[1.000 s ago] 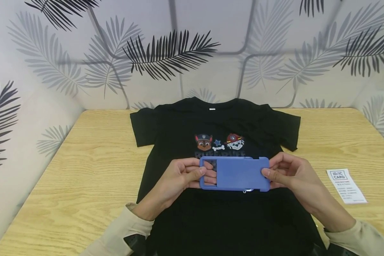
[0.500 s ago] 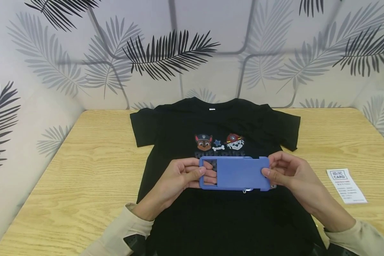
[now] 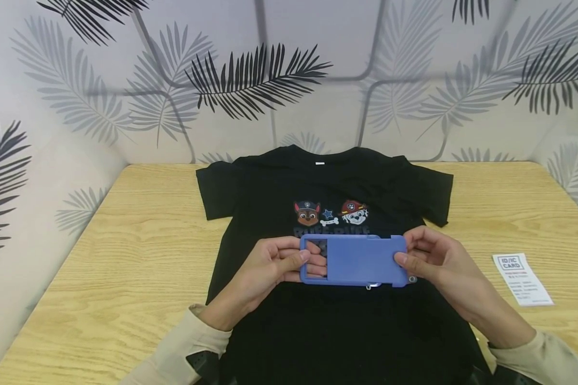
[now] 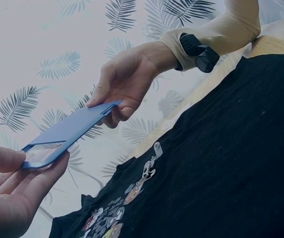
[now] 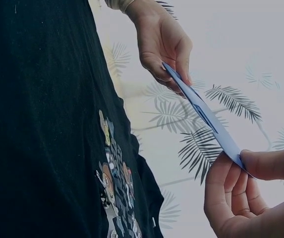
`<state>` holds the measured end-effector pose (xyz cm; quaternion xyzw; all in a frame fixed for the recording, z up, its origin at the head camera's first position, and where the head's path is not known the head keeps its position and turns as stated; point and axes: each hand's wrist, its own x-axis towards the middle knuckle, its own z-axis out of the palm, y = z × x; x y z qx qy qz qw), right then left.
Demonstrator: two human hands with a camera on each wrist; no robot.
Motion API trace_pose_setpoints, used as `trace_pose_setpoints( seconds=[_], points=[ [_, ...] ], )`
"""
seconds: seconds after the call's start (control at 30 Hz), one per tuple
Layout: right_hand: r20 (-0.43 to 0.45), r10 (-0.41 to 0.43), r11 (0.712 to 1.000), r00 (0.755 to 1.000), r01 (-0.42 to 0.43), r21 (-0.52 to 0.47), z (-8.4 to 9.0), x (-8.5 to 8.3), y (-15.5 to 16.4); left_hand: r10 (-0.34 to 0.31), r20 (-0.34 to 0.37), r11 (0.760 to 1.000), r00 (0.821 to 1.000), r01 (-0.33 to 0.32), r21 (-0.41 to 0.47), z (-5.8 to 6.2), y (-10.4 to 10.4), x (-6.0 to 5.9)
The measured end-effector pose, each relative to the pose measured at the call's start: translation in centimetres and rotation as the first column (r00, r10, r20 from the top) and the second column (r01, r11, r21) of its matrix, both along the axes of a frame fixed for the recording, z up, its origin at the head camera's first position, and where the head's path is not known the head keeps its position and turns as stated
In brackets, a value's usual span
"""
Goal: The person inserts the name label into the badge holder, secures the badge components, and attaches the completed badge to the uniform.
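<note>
The blue card holder is held level above the black T-shirt, its long axis running 9 to 3 o'clock across the head view. Its windowed end points to 9 o'clock and its solid end to 3 o'clock. It sits clear of the cloth: both wrist views show open air beneath it.

Left hand: thumb on top beside the window, fingers curled underneath, pinching the 9 o'clock end. In the left wrist view, the left hand shows the thumb above and fingers below that end. Right hand: thumb on top at the 3 o'clock end, fingers folded beneath, pinching the holder's edge. In the right wrist view the right hand grips the near end.

The shirt lies flat on the wooden table, collar towards 12 o'clock, its printed dog faces just beyond the holder's far edge. Bare table lies open at 9 o'clock and at 3 o'clock. A white ID card leaflet lies on the table at 3 o'clock, apart from the right hand. A leaf-patterned wall closes the table at 12 o'clock.
</note>
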<state>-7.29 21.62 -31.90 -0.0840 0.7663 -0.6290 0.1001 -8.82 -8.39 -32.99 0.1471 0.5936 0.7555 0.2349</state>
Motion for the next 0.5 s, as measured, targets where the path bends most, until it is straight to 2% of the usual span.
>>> trace_pose_setpoints(
  seconds=[0.5],
  points=[
    [-0.002,0.010,1.000,1.000,-0.011,-0.026,0.03,-0.09,0.06,0.005,0.009,1.000,1.000,-0.005,-0.020,0.29,-0.05,0.10]
  ],
)
